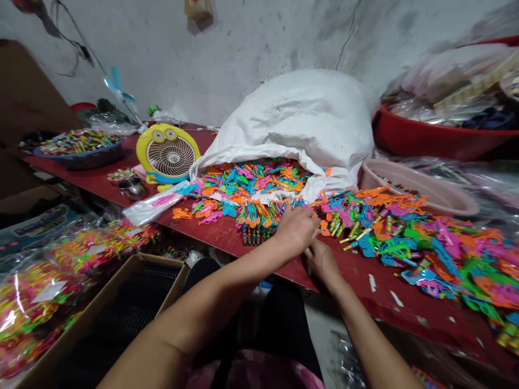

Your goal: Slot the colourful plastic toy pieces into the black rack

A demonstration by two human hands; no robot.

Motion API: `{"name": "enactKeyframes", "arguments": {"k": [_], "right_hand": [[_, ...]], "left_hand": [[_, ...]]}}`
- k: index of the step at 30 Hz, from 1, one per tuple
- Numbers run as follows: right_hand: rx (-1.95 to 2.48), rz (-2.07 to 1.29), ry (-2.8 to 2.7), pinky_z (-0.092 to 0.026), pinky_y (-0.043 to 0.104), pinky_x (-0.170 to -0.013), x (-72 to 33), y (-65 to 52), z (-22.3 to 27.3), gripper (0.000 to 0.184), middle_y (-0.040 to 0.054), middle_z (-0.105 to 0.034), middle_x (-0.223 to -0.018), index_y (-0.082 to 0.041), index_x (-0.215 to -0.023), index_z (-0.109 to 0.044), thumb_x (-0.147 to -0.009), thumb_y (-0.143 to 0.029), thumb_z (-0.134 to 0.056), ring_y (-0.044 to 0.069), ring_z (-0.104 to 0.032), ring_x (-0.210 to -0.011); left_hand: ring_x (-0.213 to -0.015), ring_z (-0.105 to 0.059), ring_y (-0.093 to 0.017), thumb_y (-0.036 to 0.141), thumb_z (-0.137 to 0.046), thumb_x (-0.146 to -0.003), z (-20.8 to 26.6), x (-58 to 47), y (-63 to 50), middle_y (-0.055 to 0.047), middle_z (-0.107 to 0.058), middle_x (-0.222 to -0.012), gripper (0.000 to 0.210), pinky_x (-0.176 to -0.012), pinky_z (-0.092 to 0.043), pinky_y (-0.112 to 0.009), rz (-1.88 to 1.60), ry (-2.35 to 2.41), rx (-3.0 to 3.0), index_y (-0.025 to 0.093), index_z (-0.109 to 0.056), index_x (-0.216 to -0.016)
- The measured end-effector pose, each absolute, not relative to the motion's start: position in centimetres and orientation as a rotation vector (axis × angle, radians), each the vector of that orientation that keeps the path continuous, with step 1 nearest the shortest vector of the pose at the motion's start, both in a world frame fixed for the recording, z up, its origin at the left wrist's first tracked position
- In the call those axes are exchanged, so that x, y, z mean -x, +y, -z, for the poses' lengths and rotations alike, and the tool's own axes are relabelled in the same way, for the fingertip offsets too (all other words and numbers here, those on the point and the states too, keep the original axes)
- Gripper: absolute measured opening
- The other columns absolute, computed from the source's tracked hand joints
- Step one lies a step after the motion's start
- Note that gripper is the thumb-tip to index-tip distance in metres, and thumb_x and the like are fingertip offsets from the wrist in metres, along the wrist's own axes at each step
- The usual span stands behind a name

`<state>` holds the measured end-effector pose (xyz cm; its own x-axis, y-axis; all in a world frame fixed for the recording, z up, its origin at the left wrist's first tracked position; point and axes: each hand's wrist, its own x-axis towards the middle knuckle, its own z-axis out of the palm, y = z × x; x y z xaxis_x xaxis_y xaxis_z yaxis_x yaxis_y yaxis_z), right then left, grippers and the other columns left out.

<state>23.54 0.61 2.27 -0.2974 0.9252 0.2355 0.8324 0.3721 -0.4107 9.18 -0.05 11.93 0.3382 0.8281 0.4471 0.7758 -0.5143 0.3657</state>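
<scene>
My left hand [297, 228] is at the right end of a dark rack [252, 237], its fingers curled and what they hold hidden. In the rack stand several small colourful plastic pieces [255, 220] in a row, with orange round parts facing me. Close below it, near the table's front edge, my right hand [323, 260] is closed, its fingertips partly covered by the left hand; I cannot make out what is in them. Behind both hands, a white sack [308, 116] lies on its side, its mouth spilling bright plastic toy pieces [259, 178] onto the red table [211, 233].
More toy pieces [425, 243] are heaped along the right. A pink basin [454, 202] and a red tub [438, 138] stand behind them. Leftward are a yellow fan [172, 154], a metal cup [132, 189] and a filled basin [81, 156]. An open carton [133, 292] sits below the table edge.
</scene>
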Motion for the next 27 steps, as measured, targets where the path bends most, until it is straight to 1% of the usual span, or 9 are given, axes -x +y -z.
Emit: {"name": "enactKeyframes", "arguments": {"k": [4, 10, 14, 17, 19, 21, 24, 26, 27], "right_hand": [[1.439, -0.369, -2.151, -0.034, 0.027, -0.061, -23.7, 0.8, -1.8, 0.031, 0.0096, -0.071, -0.084, -0.017, -0.093, -0.063, -0.093, -0.037, -0.04, 0.021, -0.062, -0.072], [1.698, -0.297, -2.275, -0.029, 0.028, -0.061, -23.2, 0.5, -2.2, 0.028, 0.0116, -0.073, -0.093, -0.018, -0.102, -0.062, -0.097, -0.034, -0.04, 0.022, -0.065, -0.08], [1.809, -0.234, -2.285, -0.026, 0.029, -0.06, -22.6, 0.3, -2.6, 0.028, 0.0111, -0.073, -0.093, -0.018, -0.106, -0.061, -0.098, -0.034, -0.04, 0.021, -0.065, -0.079], [1.77, -0.299, -2.269, -0.03, 0.028, -0.062, -22.8, 0.2, -2.6, 0.023, 0.0101, -0.072, -0.094, -0.017, -0.102, -0.061, -0.097, -0.031, -0.043, 0.021, -0.065, -0.081], [1.696, -0.356, -2.259, -0.034, 0.027, -0.066, -23.2, 0.0, -2.6, 0.019, 0.0088, -0.071, -0.096, -0.016, -0.102, -0.062, -0.094, -0.027, -0.047, 0.019, -0.064, -0.084], [1.66, -0.33, -2.243, -0.036, 0.026, -0.069, -23.6, -0.4, -2.6, 0.02, 0.0079, -0.07, -0.1, -0.017, -0.106, -0.062, -0.093, -0.024, -0.048, 0.019, -0.063, -0.087], [1.727, -0.159, -2.241, -0.037, 0.027, -0.067, -23.9, -1.4, -2.5, 0.026, 0.0077, -0.066, -0.104, -0.02, -0.112, -0.064, -0.095, -0.024, -0.045, 0.02, -0.063, -0.089], [1.766, -0.078, -2.262, -0.037, 0.027, -0.065, -23.8, -2.0, -2.6, 0.028, 0.0073, -0.064, -0.103, -0.022, -0.114, -0.064, -0.096, -0.025, -0.043, 0.019, -0.064, -0.087], [1.78, -0.061, -2.271, -0.037, 0.027, -0.065, -23.6, -2.3, -2.7, 0.028, 0.0072, -0.064, -0.102, -0.022, -0.114, -0.064, -0.097, -0.025, -0.042, 0.019, -0.064, -0.087]], "left_hand": [[-0.084, -0.061, -0.024, 0.025, -0.063, -0.089, -12.5, -8.7, 1.3, -0.006, -0.064, -0.083, 0.017, -0.086, -0.041, -0.037, -0.736, 1.536, -2.537, 0.019, -0.073, -0.077], [-0.093, -0.063, -0.022, 0.029, -0.051, -0.095, -12.9, -8.5, 1.6, -0.006, -0.067, -0.098, 0.024, -0.086, -0.042, -0.035, -0.384, 1.607, -2.724, 0.02, -0.073, -0.093], [-0.092, -0.063, -0.021, 0.023, -0.048, -0.096, -12.6, -8.9, 1.9, -0.005, -0.068, -0.099, 0.025, -0.091, -0.041, -0.037, -0.316, 1.656, -2.769, 0.019, -0.072, -0.092], [-0.095, -0.064, -0.022, 0.025, -0.048, -0.096, -12.5, -8.9, 1.6, -0.006, -0.068, -0.1, 0.024, -0.088, -0.043, -0.036, -0.303, 1.654, -2.783, 0.019, -0.071, -0.092], [-0.099, -0.063, -0.023, 0.026, -0.049, -0.096, -12.6, -8.6, 1.2, -0.006, -0.067, -0.103, 0.021, -0.085, -0.045, -0.035, -0.344, 1.644, -2.795, 0.02, -0.069, -0.098], [-0.102, -0.062, -0.025, 0.027, -0.054, -0.094, -12.7, -8.1, 0.6, -0.006, -0.067, -0.107, 0.022, -0.085, -0.046, -0.036, -0.434, 1.614, -2.826, 0.02, -0.065, -0.112], [-0.11, -0.058, -0.027, 0.027, -0.058, -0.092, -12.5, -7.1, -1.2, -0.011, -0.064, -0.119, 0.041, -0.091, -0.046, -0.04, -0.709, 1.52, -2.911, 0.018, -0.053, -0.131], [-0.115, -0.055, -0.028, 0.025, -0.055, -0.093, -11.5, -6.7, -3.1, -0.012, -0.061, -0.127, 0.04, -0.096, -0.044, -0.042, -0.995, 1.495, -2.901, 0.018, -0.051, -0.133], [-0.11, -0.057, -0.026, 0.023, -0.052, -0.095, -10.6, -6.5, -4.2, -0.011, -0.063, -0.121, 0.035, -0.094, -0.045, -0.042, -1.142, 1.516, -2.839, 0.02, -0.054, -0.13]]}}
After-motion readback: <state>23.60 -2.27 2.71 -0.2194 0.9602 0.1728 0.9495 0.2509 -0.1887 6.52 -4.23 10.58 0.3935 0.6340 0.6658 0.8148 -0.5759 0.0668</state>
